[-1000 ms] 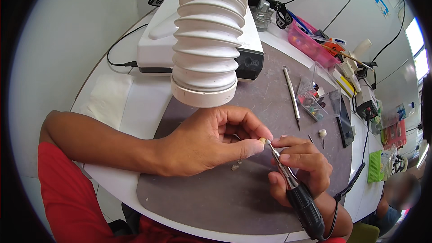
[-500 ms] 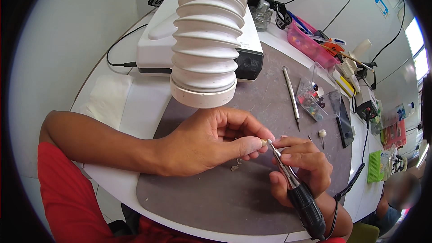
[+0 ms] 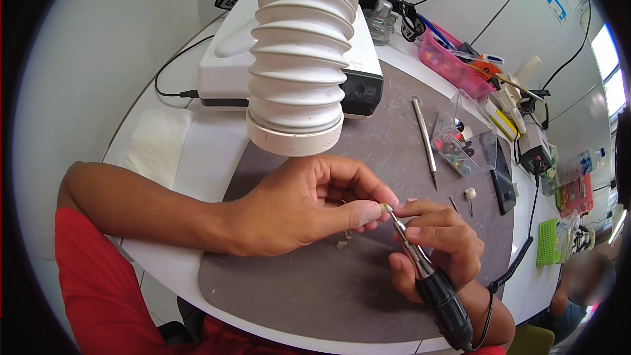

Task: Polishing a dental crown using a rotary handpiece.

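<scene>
Small yellowish piece (image 3: 383,208) pinched between left fingers (image 3: 360,214); right fingers (image 3: 442,235) grasp rotary handpiece (image 3: 444,302).

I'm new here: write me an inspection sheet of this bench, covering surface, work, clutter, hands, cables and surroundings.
Surface: grey-brown mat on white table, crumbs beside left hand.
Work: small yellowish piece at the tip of a rotary handpiece; contact unclear.
Clutter: pointed metal tool, clear plastic box holding small parts, dark phone, pink basket of oddments.
Hands: left hand pinches the piece; right hand grips the handpiece.
Cables: coiled black cord from the handpiece; black cable plugged into white machine.
Surroundings: ribbed white hose near the left hand; another person at far right.
</scene>
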Motion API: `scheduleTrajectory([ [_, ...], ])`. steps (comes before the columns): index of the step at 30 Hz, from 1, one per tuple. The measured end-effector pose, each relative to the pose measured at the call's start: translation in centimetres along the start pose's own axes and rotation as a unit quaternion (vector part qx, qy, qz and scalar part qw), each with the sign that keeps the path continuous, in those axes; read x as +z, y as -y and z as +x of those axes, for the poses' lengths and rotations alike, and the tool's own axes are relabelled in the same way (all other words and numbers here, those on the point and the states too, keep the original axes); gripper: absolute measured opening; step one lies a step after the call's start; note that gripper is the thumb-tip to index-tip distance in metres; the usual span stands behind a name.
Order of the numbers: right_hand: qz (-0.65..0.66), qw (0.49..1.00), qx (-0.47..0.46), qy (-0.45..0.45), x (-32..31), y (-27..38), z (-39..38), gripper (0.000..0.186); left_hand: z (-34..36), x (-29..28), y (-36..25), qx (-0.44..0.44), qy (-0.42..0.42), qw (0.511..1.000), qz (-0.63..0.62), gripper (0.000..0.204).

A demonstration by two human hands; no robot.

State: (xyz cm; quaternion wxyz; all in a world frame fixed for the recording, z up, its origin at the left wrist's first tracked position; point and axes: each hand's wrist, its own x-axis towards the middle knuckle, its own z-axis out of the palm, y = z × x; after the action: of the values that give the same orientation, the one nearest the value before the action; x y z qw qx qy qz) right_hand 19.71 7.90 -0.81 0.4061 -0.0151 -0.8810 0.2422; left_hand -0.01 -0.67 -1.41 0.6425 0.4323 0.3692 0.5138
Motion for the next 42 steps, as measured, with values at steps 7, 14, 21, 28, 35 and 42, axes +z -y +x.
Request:
scheduleTrajectory([
  [7, 0.003, 1.0, 0.002, -0.006, 0.07, -0.09, -0.08, 0.03, -0.02, -0.03, -0.04, 0.0, -0.002, 1.0, 0.002, 0.018],
  [14, 0.014, 1.0, 0.004, -0.002, -0.02, 0.01, -0.01, 0.031, 0.1, -0.24, 0.36, 0.026, 0.003, 0.999, 0.02, 0.018],
  [21, 0.036, 0.999, 0.028, -0.021, -0.17, -0.21, -0.24, 0.03, 0.05, 0.0, -0.08, 0.01, 0.003, 1.0, 0.022, 0.021],
  [28, 0.038, 0.999, 0.029, -0.014, -0.09, -0.19, -0.18, 0.029, 0.0, 0.05, -0.13, 0.013, -0.001, 1.0, 0.02, 0.023],
  [35, 0.036, 0.999, 0.026, -0.013, 0.01, -0.27, -0.23, 0.03, 0.01, -0.01, -0.07, 0.019, 0.003, 0.999, 0.027, 0.023],
  [42, 0.042, 0.999, 0.028, -0.018, 0.01, -0.09, -0.18, 0.031, 0.07, -0.03, -0.11, 0.004, 0.006, 1.0, 0.025, 0.022],
])
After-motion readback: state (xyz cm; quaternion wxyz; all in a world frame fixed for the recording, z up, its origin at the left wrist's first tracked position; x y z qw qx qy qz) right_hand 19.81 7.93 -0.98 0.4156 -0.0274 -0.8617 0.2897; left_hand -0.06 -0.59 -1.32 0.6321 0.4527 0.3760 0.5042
